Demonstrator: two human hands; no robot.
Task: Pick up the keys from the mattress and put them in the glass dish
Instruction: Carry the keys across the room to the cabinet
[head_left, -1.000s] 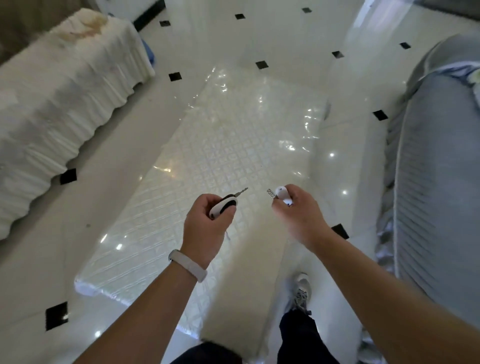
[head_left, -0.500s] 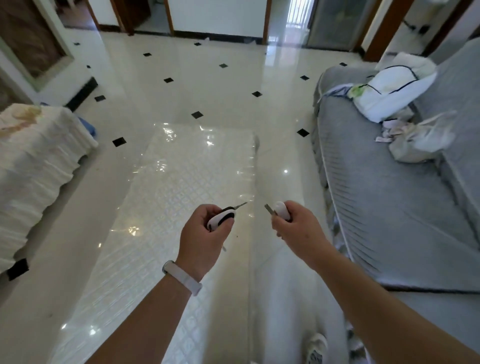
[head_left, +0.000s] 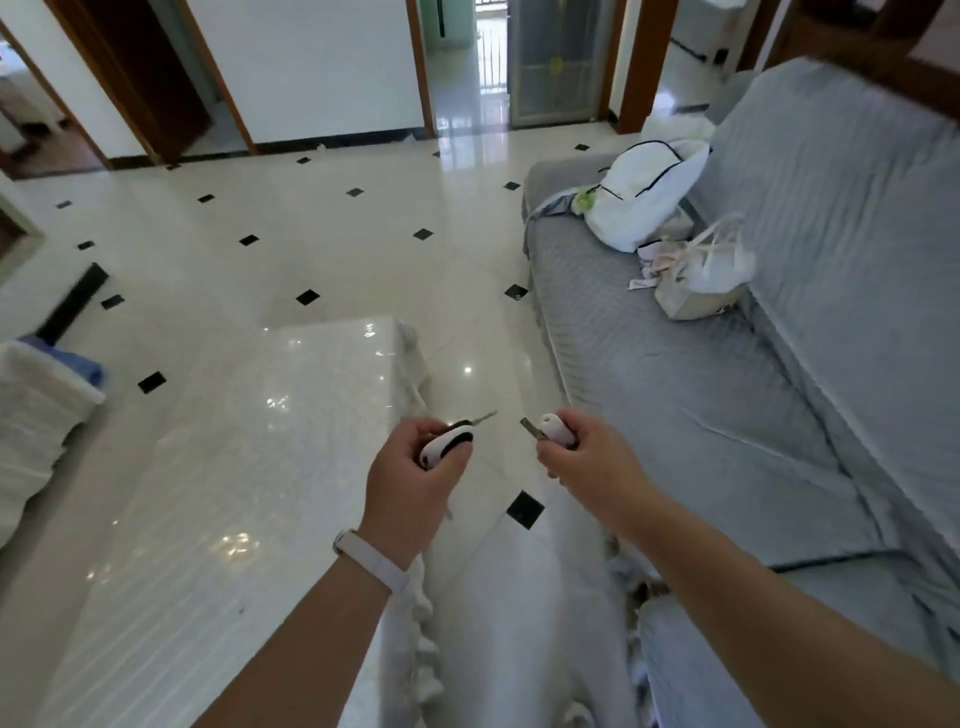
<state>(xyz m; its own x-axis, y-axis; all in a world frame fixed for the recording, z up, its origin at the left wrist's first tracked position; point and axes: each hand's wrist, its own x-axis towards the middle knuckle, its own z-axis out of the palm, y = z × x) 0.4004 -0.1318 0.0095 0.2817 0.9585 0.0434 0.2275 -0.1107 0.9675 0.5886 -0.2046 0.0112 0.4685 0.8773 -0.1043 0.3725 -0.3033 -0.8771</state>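
Observation:
My left hand grips a white-and-black key fob whose metal blade points right. In my right hand is a white key fob with its blade pointing left. Both hands are held up side by side, the blades a short gap apart, over the floor just right of the mattress. The plastic-wrapped white mattress lies flat on the floor at lower left. No glass dish is in view.
A grey-covered sofa runs along the right, with a white bag and a beige handbag on its seat. A white-draped piece of furniture stands at the left edge. Glossy tiled floor leads to doorways at the back.
The view has tilted up and swung right: the mattress slid down-left, while the sofa and far doorways came into sight. Both hands kept their keys and stayed close together.

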